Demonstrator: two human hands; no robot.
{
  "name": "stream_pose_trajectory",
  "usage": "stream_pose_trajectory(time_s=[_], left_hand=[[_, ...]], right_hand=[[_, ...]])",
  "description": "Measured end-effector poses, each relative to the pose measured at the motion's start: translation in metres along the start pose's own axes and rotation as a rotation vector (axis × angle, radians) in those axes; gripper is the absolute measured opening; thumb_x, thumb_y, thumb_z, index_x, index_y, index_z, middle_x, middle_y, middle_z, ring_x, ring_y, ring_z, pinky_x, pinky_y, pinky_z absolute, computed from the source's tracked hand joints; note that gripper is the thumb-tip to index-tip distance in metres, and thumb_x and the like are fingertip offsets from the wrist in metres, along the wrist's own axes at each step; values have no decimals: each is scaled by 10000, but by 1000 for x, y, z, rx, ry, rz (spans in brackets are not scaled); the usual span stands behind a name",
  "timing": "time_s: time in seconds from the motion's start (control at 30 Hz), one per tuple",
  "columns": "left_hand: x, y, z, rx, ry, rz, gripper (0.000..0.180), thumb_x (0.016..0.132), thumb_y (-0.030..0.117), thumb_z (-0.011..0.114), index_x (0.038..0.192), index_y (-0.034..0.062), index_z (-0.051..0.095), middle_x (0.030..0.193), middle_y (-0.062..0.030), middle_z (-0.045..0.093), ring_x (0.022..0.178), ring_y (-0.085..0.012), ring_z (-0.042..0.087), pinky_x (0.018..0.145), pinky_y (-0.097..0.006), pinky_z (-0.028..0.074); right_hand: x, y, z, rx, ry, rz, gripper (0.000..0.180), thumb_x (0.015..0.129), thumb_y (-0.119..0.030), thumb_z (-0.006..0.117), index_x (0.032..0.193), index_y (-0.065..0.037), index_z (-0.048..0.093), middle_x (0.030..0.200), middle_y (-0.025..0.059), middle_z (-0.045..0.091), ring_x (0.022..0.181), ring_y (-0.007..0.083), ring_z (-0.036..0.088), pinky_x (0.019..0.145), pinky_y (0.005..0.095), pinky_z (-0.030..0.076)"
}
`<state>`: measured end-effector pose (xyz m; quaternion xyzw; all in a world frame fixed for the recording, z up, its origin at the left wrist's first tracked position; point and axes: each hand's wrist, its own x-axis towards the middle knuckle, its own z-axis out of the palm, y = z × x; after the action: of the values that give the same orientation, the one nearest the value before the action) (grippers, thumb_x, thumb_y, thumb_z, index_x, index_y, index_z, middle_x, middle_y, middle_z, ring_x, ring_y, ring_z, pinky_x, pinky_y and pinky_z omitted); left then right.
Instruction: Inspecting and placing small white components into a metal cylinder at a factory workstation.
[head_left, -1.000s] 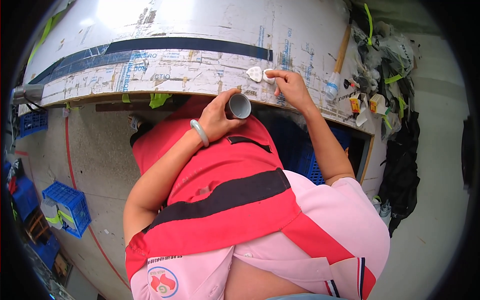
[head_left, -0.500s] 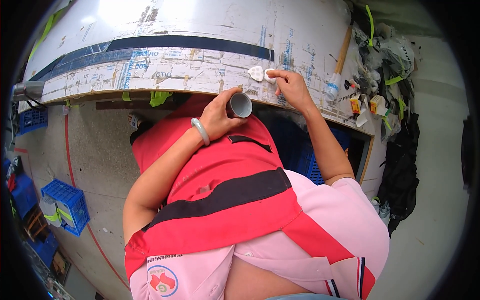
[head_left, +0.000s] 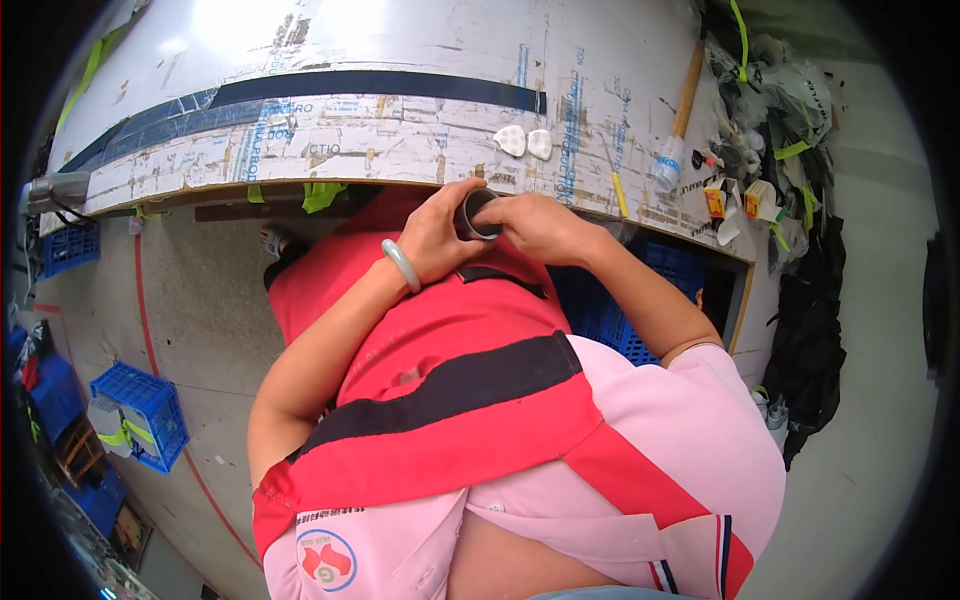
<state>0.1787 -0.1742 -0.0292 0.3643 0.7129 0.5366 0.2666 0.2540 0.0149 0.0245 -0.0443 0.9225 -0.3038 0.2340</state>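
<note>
Just off the table's front edge, my left hand (head_left: pixel 440 235) is wrapped round a grey open-topped cup (head_left: pixel 464 222), its mouth tilted up and to the right. My right hand (head_left: pixel 535 225) reaches over from the right with its fingertips down inside the cup's mouth. The cup's rim hides them, so what they touch or hold does not show. Beyond the hands, two small white pads with rounded dimples, a left pad (head_left: pixel 510 140) and a right pad (head_left: pixel 539 144), lie side by side on the worn white table (head_left: pixel 400 40).
A thin yellow stick (head_left: pixel 619 195) lies near the table edge. Farther right are a wooden-handled tool (head_left: pixel 689 95), a clear bottle-like piece (head_left: pixel 667 168), small yellow boxes (head_left: pixel 716 202) and clear plastic bags (head_left: pixel 790 90). Blue crates stand below, one crate (head_left: pixel 145 410) on the left floor.
My right hand has left the right white pad and moved down and left, its fingertips now inside the cup. My left hand holds the cup in nearly the same place.
</note>
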Motion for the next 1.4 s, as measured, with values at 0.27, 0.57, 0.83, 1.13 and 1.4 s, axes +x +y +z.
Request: stream_pose_trajectory(time_s=[0.27,0.57,0.83,1.13,1.4], left_hand=[[5,2,1,-9,-10,-56,706,740,210,833,1356,46,529,1244,-196,629,1161,-364,625,991,-401,510],[5,1,1,-10,-12,-51,767,736,190,871,1392,30,508,1320,-189,613,1235,-306,605,1060,-375,473],[4,-1,1,-18,-26,-63,773,739,189,869,1398,30,497,1328,-189,603,1244,-310,598,1065,-380,471],[4,-1,1,-7,-20,-45,769,738,179,868,1395,37,495,1325,-193,601,1243,-322,596,1066,-384,470],[4,-1,1,-5,-21,-48,767,739,179,869,1395,41,496,1330,-190,601,1245,-319,595,1066,-385,469]], right_hand=[[-13,24,-34,710,24,119,341,924,-29,486,1151,-18,740,917,32,697,630,50,580,631,211,487],[-6,63,-53,477,408,290,338,951,-68,483,1168,0,733,1079,69,734,629,80,603,657,246,513],[-2,68,-46,455,439,310,349,940,-57,481,1178,5,729,1051,85,744,618,90,614,641,252,530],[0,61,-45,421,462,297,368,921,-54,473,1180,8,726,1019,89,740,626,93,619,645,260,533],[0,59,-46,377,475,293,386,900,-55,470,1180,3,729,970,102,743,627,102,624,646,264,531]])
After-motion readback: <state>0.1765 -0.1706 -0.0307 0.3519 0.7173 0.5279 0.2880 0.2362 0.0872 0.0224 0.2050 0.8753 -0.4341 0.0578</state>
